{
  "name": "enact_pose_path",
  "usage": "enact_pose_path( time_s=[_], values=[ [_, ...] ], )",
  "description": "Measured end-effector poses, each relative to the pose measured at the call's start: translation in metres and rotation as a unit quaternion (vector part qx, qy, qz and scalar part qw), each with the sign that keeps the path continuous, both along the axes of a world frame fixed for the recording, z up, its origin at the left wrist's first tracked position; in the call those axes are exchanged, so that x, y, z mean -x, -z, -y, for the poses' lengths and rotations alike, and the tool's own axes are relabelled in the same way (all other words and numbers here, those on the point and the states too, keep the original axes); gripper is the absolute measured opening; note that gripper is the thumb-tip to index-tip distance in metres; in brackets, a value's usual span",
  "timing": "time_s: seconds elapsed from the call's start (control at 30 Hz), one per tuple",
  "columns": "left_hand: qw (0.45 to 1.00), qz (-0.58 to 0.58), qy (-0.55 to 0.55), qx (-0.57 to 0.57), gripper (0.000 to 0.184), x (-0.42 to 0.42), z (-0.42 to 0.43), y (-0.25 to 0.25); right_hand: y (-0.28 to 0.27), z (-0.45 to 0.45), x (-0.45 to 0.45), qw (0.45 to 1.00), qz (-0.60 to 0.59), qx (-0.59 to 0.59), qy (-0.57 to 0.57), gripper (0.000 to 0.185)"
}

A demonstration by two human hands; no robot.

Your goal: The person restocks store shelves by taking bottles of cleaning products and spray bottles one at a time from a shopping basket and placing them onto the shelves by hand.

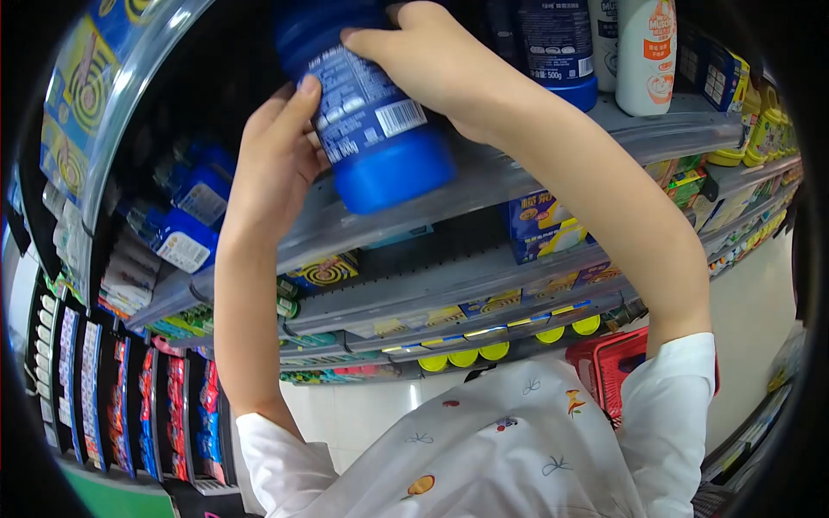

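A blue plastic bottle (393, 173) with a dark blue printed label and a barcode is tilted in front of the upper shelf, its base toward me. My left hand (281, 151) is closed around its left side, with the thumb on the label edge. Gripping the upper right side of the bottle is my right hand (406, 56); some of its fingers are hidden behind the bottle. The bottle's top end is cut off by the frame edge. A similar blue bottle (557, 52) marked 500g stands on the shelf to the right.
White bottles (648, 60) stand farther right on the upper shelf (691, 129). Blue bottles (186, 237) sit at the left. Boxes (540, 224) fill parts of the lower shelves. A red basket (609, 367) is low at the right, by my apron (484, 449).
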State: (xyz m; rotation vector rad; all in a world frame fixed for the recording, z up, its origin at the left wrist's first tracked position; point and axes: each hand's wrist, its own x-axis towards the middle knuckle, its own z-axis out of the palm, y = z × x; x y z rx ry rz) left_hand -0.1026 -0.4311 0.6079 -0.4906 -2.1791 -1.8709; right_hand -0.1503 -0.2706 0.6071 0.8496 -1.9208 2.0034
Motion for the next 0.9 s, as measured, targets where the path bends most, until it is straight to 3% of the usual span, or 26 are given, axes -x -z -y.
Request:
enact_pose_path(
  time_s=[0.17,0.27,0.33,0.4,0.43,0.5,0.63,0.73,0.8,0.87,0.9],
  values=[
    [0.999,-0.02,0.046,0.002,0.046,-0.005,-0.011,0.003,0.01,-0.009,0.001,0.989,-0.098,-0.041,0.098,0.052],
    [0.995,-0.053,0.083,-0.01,0.039,0.003,-0.02,-0.003,0.002,-0.021,-0.001,0.997,-0.065,0.017,0.043,0.043],
    [0.995,-0.04,0.092,0.0,0.038,0.011,-0.024,-0.006,-0.009,-0.049,-0.023,0.996,-0.046,0.037,-0.069,0.044],
    [0.993,-0.03,0.114,0.001,0.037,0.015,-0.028,-0.008,0.001,-0.048,-0.019,0.988,-0.138,0.066,0.0,0.045],
    [0.993,-0.03,0.113,0.001,0.037,0.017,-0.029,-0.008,0.008,-0.028,-0.016,0.972,-0.181,0.083,0.122,0.045],
    [0.994,-0.03,0.108,0.005,0.036,0.022,-0.029,-0.005,0.013,-0.026,-0.013,0.96,-0.188,0.071,0.195,0.045],
    [0.992,-0.023,0.119,-0.02,0.034,0.021,-0.033,-0.005,-0.013,-0.056,-0.021,0.996,-0.066,-0.021,0.054,0.044],
    [0.993,-0.011,0.108,-0.043,0.029,0.017,-0.036,-0.005,-0.012,-0.063,-0.007,0.991,-0.108,-0.079,0.011,0.043],
    [0.991,-0.003,0.122,-0.05,0.024,0.02,-0.026,-0.002,-0.01,-0.054,0.015,0.941,-0.267,-0.176,0.113,0.039],
    [0.993,-0.01,0.107,-0.056,0.02,0.015,-0.025,0.0,-0.011,-0.015,0.045,0.756,-0.475,-0.31,0.326,0.035],
    [0.993,-0.012,0.097,-0.059,0.018,0.011,-0.023,0.001,-0.005,-0.009,0.036,0.784,-0.449,-0.263,0.338,0.029]
  ],
)
